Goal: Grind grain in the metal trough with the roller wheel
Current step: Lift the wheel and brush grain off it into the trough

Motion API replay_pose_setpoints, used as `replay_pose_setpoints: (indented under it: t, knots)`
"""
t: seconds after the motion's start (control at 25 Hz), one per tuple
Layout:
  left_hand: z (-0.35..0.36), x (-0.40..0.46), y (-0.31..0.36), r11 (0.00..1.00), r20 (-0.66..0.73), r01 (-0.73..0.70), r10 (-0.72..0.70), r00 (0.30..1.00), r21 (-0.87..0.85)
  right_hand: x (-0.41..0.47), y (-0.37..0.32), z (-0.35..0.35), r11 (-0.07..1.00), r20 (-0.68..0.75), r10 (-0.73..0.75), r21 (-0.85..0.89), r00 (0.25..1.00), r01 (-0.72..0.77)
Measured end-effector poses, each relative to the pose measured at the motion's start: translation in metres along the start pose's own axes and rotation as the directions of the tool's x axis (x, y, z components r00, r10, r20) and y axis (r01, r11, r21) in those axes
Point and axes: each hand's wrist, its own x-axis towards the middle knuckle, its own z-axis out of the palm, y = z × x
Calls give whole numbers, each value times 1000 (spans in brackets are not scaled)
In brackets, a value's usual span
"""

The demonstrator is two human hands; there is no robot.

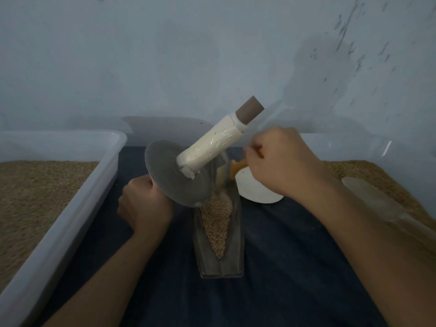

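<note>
I take the trough (220, 234) as my landmark: it lies on the dark surface (295, 256) with its long axis running straight away from me, near end toward my body, and grain (218, 223) heaped along its channel.

The wheel (179, 175) is not seated in that channel. It is tipped over the trough's far end, disc face turned up toward me, its lower rim just at the grain. Its wrapped handle (212, 145) points up and away to the right of the trough, when for rolling I judge it should lie level and across the trough's length.

My left hand (145, 204) is left of the trough's far half, fingers curled tight, seemingly round the opposite handle hidden behind the disc; I cannot see that handle itself. My right hand (283, 164) is right of the trough's far end, clamped on an orange-handled tool (238, 168) with a white scoop (257, 188) below it, so that grip is taken.

The upper handle sits just left of my right hand, which is the nearer one. I judge it must drop the tool first.

Bins of grain flank the trough: left bin (70, 185), right bin (382, 147).
</note>
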Motion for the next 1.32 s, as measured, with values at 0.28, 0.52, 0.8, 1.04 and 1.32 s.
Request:
replay_pose_setpoints:
  t: [0.28, 0.52, 0.8, 1.04, 1.32]
  knots:
    - [2, 1, -2, 1000, 9, -28, 28, 1000, 14, -5, 2, 19, 1000, 170, -9, 29, 985, 4]
    - [2, -2, -2, 999, 14, -35, 35, 999, 19, -12, 9, -24, 996, 27, -82, 44, 996, 80]
    - [1, -6, 6, 999, -5, -10, 10, 1000, -38, -35, 2, -28, 976, -206, -51, 198, 977, 92]
    - [2, -8, 6, 998, 22, 0, 1, 1000, -66, -32, -10, -19, 945, -261, -22, 309, 965, 105]
    - [5, -7, 1, 995, 31, 2, 1, 1000, -98, -34, -10, -24, 945, -311, -18, 306, 950, 118]
